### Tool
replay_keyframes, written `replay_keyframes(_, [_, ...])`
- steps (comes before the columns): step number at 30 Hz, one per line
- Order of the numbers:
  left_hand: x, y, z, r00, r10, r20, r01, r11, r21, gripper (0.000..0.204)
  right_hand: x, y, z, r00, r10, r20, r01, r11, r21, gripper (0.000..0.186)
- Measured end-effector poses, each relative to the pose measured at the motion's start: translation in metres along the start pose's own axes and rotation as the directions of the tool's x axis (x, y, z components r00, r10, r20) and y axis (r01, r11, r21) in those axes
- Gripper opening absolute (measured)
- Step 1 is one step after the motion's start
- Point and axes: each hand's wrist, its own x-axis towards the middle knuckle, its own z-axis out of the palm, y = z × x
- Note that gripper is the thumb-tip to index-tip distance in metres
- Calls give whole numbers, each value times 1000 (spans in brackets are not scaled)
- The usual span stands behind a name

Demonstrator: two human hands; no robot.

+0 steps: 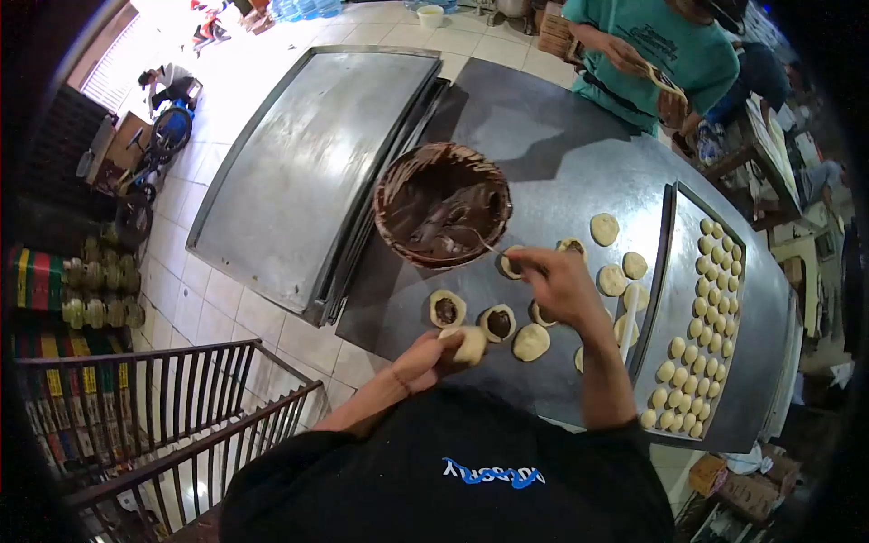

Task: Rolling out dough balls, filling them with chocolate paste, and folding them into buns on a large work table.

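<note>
My right hand (559, 282) is closed round the handle of a spoon (486, 242), whose other end reaches into a tub of chocolate filling (444, 204). In my left hand (425, 360) a flattened dough round (465, 347) is held near the table's front edge. Just beyond it lie two rounds topped with dark filling, one dough round (446, 309) on the left and another filled round (498, 323) beside it. A plain dough round (531, 342) lies to their right. More rounds, some filled, are partly hidden behind my right hand and forearm.
A tray of small dough balls (697, 335) is at the right. Stacked metal trays (312, 163) stand at the left. Several flat rounds (605, 229) lie on the metal table (534, 136). Across it a person in a green shirt (652, 59) handles dough. Metal railings (217, 398) are at lower left.
</note>
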Motion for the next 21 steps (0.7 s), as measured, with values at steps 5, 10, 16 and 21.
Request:
replay_keyframes(5, [-53,-8,-71,823,506,259,-382,155,911,31,106,-18,62,999,-21,42,41,809,-586,22])
replay_keyframes(10, [-103,49,-89,539,738,407,-691,111,714,28,105,-50,90,931,-38,363,234,825,-514,17])
replay_keyframes(16, [-69,74,-109,634,759,-150,-770,638,-26,41,94,-74,79,972,61,228,-8,975,-224,31])
replay_keyframes(21, [-44,76,-118,891,447,-82,-433,779,-454,48,94,-37,83,989,121,81,-90,947,-309,32])
